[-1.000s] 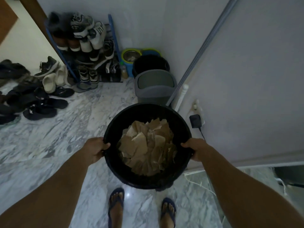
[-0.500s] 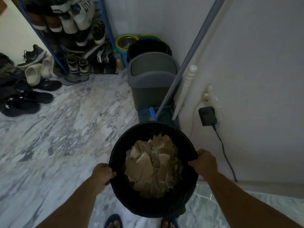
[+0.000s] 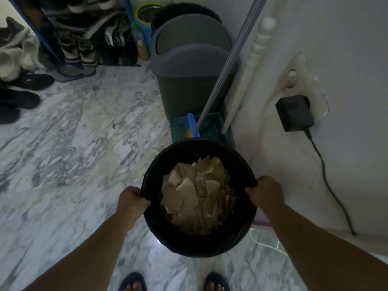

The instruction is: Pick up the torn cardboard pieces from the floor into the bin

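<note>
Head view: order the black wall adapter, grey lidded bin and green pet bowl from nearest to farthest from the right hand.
From the right hand, which grips the black bin's rim:
1. Black wall adapter, plugged in on the right wall.
2. Grey lidded bin, ahead, leftward.
3. Green pet bowl, in the far corner beyond that bin.

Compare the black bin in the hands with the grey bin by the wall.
The black bin is round and open-topped; the grey bin is squarer with a lid. The black bin shows torn cardboard pieces; the grey bin's contents are hidden. The left hand and right hand grip the black bin's rim; the grey bin stands untouched.
</note>
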### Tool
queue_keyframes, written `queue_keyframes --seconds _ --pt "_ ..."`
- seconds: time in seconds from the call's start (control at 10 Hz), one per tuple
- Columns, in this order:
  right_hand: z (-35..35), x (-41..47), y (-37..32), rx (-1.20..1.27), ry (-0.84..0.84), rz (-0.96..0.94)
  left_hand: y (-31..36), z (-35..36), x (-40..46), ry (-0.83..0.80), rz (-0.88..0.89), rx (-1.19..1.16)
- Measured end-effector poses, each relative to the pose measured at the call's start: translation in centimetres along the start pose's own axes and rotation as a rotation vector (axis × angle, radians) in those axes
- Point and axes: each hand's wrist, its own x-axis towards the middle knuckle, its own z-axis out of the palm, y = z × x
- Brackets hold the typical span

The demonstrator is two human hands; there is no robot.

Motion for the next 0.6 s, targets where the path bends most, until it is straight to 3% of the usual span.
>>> queue_keyframes --seconds 0.2,0.4,0.6 --pt "0.5 2.1 -0.3 -0.061 0.077 0.007 0.9 2.1 0.0 0.065 0.087 0.017" --pt "-0.1 1.2 0.1 -0.085 0.096 -0.062 0.6 2.3 -1.9 -0.019 0.093 0.114" --pt "-2.1 -1.3 0.4 0.051 0.03 -0.09 0.6 1.5 -5.3 -0.081 0.071 0.16"
